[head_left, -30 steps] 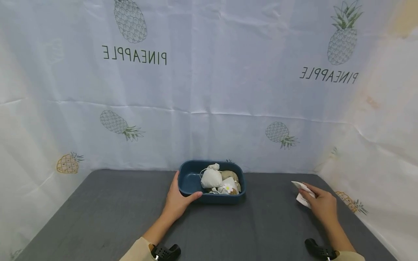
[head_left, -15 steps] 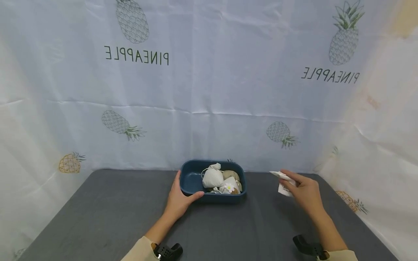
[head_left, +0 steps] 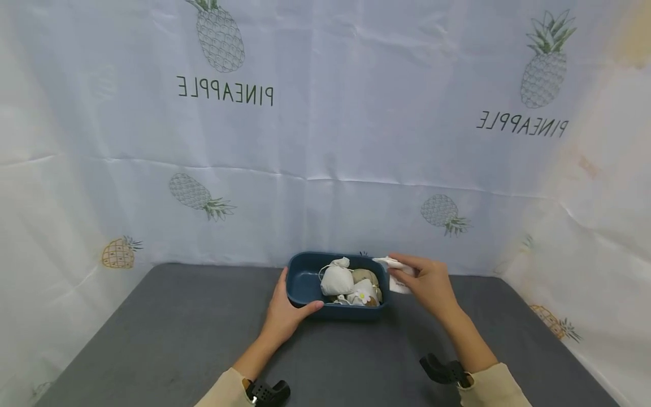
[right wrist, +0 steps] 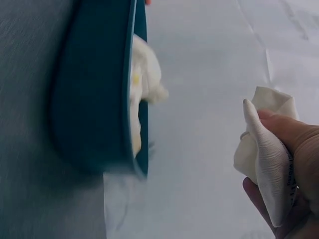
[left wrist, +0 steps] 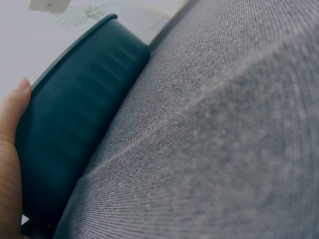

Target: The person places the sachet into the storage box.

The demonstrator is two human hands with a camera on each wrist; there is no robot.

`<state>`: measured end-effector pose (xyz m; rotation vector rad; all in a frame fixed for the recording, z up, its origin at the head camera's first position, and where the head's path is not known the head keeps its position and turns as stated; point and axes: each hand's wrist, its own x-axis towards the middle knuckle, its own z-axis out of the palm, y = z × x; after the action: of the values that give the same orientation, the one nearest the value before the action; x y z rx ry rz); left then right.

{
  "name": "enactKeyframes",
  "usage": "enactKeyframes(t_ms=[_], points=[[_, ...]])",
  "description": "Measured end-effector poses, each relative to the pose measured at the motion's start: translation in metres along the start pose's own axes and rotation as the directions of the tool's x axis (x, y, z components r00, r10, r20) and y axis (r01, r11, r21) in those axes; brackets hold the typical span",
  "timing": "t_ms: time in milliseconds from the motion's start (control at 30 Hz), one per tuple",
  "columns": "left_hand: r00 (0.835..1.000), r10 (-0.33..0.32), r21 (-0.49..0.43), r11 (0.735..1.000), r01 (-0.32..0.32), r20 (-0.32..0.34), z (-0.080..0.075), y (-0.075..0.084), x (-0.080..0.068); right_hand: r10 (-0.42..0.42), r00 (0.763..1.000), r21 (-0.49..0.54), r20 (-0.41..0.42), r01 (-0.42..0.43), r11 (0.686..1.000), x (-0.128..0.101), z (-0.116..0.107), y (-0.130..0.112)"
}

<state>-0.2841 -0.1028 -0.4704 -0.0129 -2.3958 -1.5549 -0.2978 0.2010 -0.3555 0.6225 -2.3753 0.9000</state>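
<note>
Right hand (head_left: 432, 282), pinching a white sachet (head_left: 396, 275), has swung in from three o'clock to the blue tub (head_left: 305, 280), which the left hand (head_left: 285, 314) grips steady.

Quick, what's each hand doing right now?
Left hand: grips the end of the blue tub.
Right hand: holds a small white sachet at the tub's right rim.

Bin (head_left: 300, 282): smooth, matt dark-blue plastic.
Table (head_left: 178, 339): grey woven cloth, fine ribbed texture, matt.
Sachet (right wrist: 266, 164): white woven cloth, matt, finely textured.
Pouches (head_left: 337, 280): white and beige cloth.
Backdrop (head_left: 325, 141): creased, printed sheet.
</note>
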Motion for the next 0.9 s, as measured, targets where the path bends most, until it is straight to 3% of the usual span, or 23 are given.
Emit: enactKeyframes(t_ms=[167,333,533,667,900], points=[[1.000,-0.005,0.005,1.000,0.005,0.003,0.002,0.000,0.002,-0.050,0.998,0.067,0.049,0.047,0.997,0.014,0.023,-0.019],[1.000,-0.009,-0.002,1.000,0.009,0.011,0.002,-0.001,0.002,-0.116,0.988,0.058,0.098,0.110,0.992,0.026,0.048,-0.037],[1.000,0.008,-0.003,1.000,-0.008,0.000,0.001,-0.002,0.001,-0.097,0.971,0.064,0.218,0.085,0.994,0.038,0.079,-0.056],[1.000,0.003,-0.017,1.000,-0.003,-0.004,0.000,-0.002,0.001,-0.091,0.948,0.076,0.306,0.070,0.995,0.045,0.101,-0.062],[1.000,0.010,-0.021,1.000,-0.010,-0.007,0.003,-0.004,0.001,-0.046,0.919,0.000,0.392,0.050,0.999,0.051,0.143,-0.060]])
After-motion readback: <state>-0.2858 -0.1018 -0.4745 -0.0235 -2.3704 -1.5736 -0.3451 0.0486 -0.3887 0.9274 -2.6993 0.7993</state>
